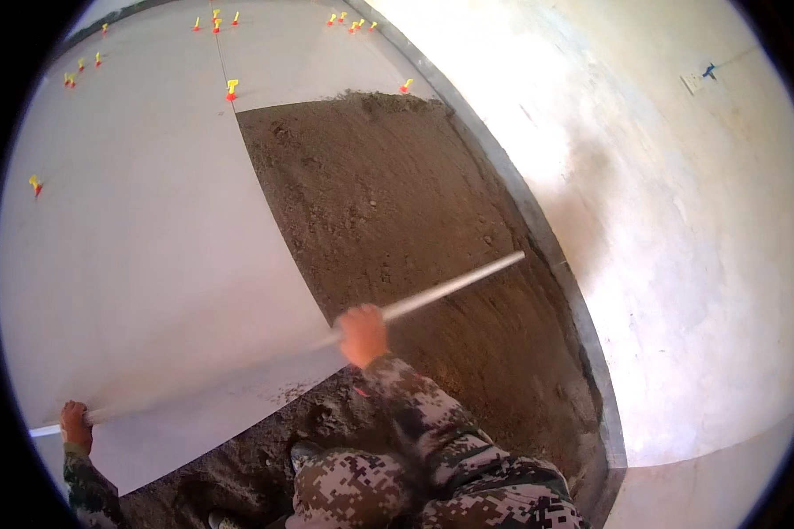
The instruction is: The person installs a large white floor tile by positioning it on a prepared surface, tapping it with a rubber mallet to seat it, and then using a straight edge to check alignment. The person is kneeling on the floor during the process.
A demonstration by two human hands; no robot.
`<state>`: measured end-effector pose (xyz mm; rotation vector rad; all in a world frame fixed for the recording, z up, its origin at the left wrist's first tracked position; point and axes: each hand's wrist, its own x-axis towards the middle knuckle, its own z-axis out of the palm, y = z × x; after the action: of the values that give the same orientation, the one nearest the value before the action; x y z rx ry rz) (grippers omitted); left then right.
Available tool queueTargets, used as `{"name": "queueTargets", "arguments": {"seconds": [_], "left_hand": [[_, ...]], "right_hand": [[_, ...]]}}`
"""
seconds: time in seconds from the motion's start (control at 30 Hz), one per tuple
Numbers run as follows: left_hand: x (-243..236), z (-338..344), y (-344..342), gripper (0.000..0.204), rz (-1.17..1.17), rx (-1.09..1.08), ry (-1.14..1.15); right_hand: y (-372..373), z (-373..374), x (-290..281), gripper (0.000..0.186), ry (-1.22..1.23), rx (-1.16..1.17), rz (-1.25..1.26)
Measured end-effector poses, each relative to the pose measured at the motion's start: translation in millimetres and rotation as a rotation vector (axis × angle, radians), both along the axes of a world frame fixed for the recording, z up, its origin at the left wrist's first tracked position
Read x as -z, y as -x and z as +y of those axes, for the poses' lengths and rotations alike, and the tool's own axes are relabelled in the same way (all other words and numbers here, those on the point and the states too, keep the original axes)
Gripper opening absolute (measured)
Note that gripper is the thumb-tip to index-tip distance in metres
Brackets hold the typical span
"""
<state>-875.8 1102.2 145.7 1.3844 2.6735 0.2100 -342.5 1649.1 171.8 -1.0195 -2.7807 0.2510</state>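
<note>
A long, pale straightedge bar [454, 285] stretches slantwise from the lower left to the middle right. Around its middle my right hand [362, 335] is closed, above the edge between the tile and the mortar. My left hand [77, 426] grips the bar close to its left end, over the tiles. Beyond my right hand, the bar's far end reaches over a bed of brown mortar [370, 194]. Large, pale grey floor tiles [168, 238] lie under the bar's left part. Motion blurs the bar's middle; whether it touches the tiles there I cannot tell.
Red and yellow tile-levelling clips [232, 90] stand along the tile joints, several farther back. A whitish wall [662, 238] with a grey band [551, 238] at its foot borders the mortar on the right. My camouflage-clad legs [353, 489] are at the bottom, by rough mortar.
</note>
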Motion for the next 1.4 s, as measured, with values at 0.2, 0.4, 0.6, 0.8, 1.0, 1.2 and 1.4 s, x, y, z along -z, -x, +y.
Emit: {"name": "queueTargets", "arguments": {"seconds": [0.2, 0.4, 0.6, 0.8, 1.0, 1.2, 1.4], "left_hand": [[23, 0, 9, 0.020, 0.007, 0.091, 0.018], [17, 72, -27, 0.013, 0.061, 0.082, 0.091], [-12, 129, -66, 0.016, 0.035, -0.011, 0.236], [-28, 196, -128, 0.021, 0.005, -0.013, 0.221], [-32, 247, -158, 0.021, -0.048, -0.096, 0.134], [-27, 137, -104, 0.018, -0.086, -0.146, -0.019], [-15, 37, -83, 0.022, -0.059, -0.255, 0.045]], "right_hand": [[-70, 24, 14, 0.025, -0.082, 0.088, -0.036], [27, 8, 8, 0.009, -0.059, -0.065, 0.107], [71, 69, 6, 0.012, -0.130, -0.019, 0.004], [96, 166, 15, 0.014, -0.221, 0.020, -0.018], [166, 143, 25, 0.012, -0.247, -0.185, 0.152], [199, 130, 13, 0.011, -0.234, -0.222, 0.222], [231, 151, 18, 0.016, -0.275, -0.271, 0.191]]}}
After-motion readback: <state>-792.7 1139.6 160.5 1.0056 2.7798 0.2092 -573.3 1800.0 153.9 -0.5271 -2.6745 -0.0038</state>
